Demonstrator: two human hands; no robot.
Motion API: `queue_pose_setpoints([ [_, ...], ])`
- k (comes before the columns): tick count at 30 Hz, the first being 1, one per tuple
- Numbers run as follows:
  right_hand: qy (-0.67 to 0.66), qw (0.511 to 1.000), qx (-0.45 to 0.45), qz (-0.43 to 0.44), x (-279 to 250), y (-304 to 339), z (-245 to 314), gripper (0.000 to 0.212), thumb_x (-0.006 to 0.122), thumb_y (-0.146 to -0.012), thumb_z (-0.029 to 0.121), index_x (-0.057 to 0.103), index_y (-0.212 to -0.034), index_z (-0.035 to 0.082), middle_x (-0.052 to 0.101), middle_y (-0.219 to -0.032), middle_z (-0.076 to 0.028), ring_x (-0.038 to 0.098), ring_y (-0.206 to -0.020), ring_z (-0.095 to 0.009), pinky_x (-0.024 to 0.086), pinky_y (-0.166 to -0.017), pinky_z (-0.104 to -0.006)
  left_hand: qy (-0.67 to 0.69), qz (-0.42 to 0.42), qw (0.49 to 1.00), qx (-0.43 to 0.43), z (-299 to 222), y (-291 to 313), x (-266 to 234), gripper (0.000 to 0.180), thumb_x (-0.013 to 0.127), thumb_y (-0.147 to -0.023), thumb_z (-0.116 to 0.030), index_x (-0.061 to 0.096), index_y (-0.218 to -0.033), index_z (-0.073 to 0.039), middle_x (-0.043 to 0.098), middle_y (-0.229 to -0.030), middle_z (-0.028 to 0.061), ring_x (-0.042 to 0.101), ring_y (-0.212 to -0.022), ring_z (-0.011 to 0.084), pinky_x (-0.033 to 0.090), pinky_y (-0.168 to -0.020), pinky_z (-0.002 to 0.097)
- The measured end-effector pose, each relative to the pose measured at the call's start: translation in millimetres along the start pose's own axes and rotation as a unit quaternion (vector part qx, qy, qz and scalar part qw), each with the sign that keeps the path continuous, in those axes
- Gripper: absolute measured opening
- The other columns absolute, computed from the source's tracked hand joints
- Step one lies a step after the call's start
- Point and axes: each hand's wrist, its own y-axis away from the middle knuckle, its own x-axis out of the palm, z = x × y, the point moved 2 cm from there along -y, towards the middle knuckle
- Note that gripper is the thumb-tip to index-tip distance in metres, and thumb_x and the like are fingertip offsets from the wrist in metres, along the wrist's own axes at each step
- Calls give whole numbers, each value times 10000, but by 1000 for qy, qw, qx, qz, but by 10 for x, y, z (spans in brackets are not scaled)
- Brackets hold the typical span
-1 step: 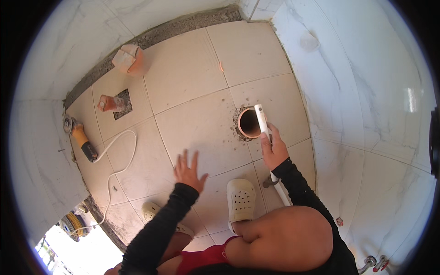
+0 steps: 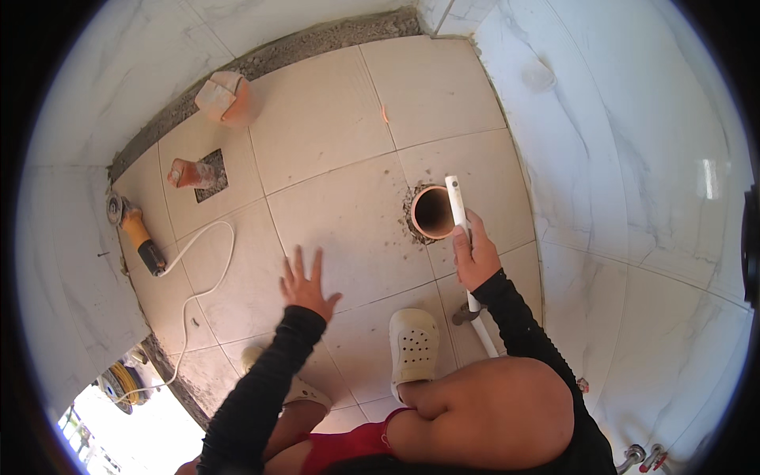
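- The grip of the right hand (image 2: 476,257) is closing around a white pipe (image 2: 456,204), with the thumb and fingers pinching it below its far end; this is probably giving firm control while that end is staying free.
- This pipe is crossing the right edge of the orange pipe mouth (image 2: 433,215) in the view; whether the two are touching, I cannot tell.
- Toward the near side, a dark piece (image 2: 465,315) is sitting at the white pipe; I cannot tell if they are joined.
- The left hand (image 2: 307,289) is holding nothing: its fingers are spreading wide over the tiled floor (image 2: 332,206), perhaps for balance. Whether it is touching the tiles, I cannot see.
- The pale shoes (image 2: 414,356) are standing apart, which is probably making the low posture steadier.
- At the far left, an orange fitting (image 2: 190,174) is lying partly over a square cut-out (image 2: 216,168), and an orange rounded thing (image 2: 229,100) is resting beyond it.
- An angle grinder (image 2: 139,236) is lying near the left wall, seemingly put aside; its white cord (image 2: 188,317) is running loosely toward a reel (image 2: 123,385) at the near left.
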Motion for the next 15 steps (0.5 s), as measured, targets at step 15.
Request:
queue_pose_setpoints([
  [15,137,979,-148,-41,199,-462,-138,471,413,-1052,353,416,-1415,52,650,-785,-235,653,-753,-451,523,-680,-475,-41,126,986,-97,927,-919,56,1483,969,-520,-318,-89,-1558,-388,-201,-1618,180,-2,-1391,658,455,-953,690],
])
